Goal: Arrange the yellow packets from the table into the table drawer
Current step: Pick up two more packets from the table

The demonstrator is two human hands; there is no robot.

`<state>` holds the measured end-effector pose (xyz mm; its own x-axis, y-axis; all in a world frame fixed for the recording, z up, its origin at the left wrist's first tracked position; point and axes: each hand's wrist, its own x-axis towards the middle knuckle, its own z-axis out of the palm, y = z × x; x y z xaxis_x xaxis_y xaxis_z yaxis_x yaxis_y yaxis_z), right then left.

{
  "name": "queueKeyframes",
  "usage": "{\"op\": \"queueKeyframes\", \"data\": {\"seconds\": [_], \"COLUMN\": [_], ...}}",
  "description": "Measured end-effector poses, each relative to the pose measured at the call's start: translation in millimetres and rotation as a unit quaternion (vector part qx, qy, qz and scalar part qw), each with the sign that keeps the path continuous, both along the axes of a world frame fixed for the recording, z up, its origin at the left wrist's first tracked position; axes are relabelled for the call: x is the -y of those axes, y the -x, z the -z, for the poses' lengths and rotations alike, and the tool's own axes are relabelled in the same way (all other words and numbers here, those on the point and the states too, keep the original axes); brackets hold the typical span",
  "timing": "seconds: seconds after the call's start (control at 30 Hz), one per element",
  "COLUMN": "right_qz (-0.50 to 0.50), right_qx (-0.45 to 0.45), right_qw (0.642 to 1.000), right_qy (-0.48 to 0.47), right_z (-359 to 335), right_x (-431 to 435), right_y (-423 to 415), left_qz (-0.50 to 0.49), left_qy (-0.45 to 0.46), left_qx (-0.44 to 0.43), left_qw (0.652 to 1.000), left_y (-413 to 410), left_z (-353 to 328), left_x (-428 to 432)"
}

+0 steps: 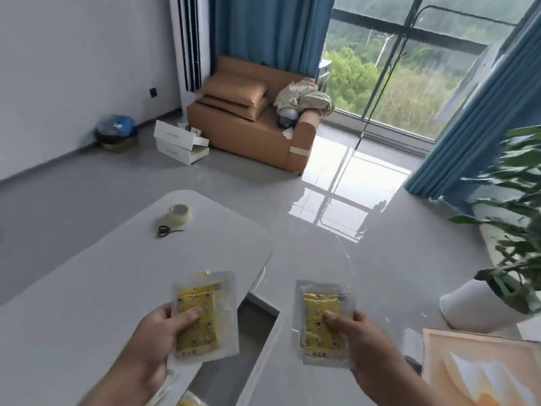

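Over white tabletop (87,288): pinching flat yellow clear-sleeved packet (196,297) in left hand (158,332), second packet (319,303) in right hand (357,335), at lower halves; likely light, slippery.

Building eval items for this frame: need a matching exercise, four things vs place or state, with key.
Things: 1 tape roll; 2 scissors; 3 left yellow packet; 4 white pot.
Places: A far right, off the table; B gripped by the left hand; C table's far end; D on the table, just nearer than the tape roll.
Pairs: 1-C; 2-D; 3-B; 4-A.
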<state>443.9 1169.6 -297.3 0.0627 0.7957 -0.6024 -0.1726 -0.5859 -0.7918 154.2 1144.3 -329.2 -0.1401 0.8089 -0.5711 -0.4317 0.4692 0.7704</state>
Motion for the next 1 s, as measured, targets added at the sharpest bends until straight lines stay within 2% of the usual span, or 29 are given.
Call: {"op": "queueKeyframes", "data": {"seconds": [0.3, 0.53, 0.67, 0.83, 1.0], "right_qz": [-0.185, -0.339, -0.413, -0.488, -0.517], "right_qx": [0.071, 0.049, 0.041, 0.05, 0.054], "right_qw": [0.98, 0.939, 0.91, 0.87, 0.852], "right_qy": [-0.019, -0.011, 0.003, 0.038, 0.063], "right_z": [3.5, 23.2, 44.9, 76.5, 117.4], "right_x": [-82.6, -124.6, -159.2, -213.9, -246.8], "right_y": [100.5, 156.4, 167.7, 157.3, 141.3], "left_qz": [-0.197, -0.335, -0.412, -0.488, -0.515], "left_qy": [0.028, 0.046, 0.076, 0.108, 0.111], "left_qx": [0.015, -0.01, -0.018, 0.013, 0.022], "left_qw": [0.98, 0.941, 0.908, 0.866, 0.85], "left_y": [49.3, 47.4, 18.6, -27.3, -51.3], "left_z": [4.7, 23.8, 43.4, 70.8, 102.9], "left_x": [21.2, 48.3, 42.7, 6.6, -23.9]}}
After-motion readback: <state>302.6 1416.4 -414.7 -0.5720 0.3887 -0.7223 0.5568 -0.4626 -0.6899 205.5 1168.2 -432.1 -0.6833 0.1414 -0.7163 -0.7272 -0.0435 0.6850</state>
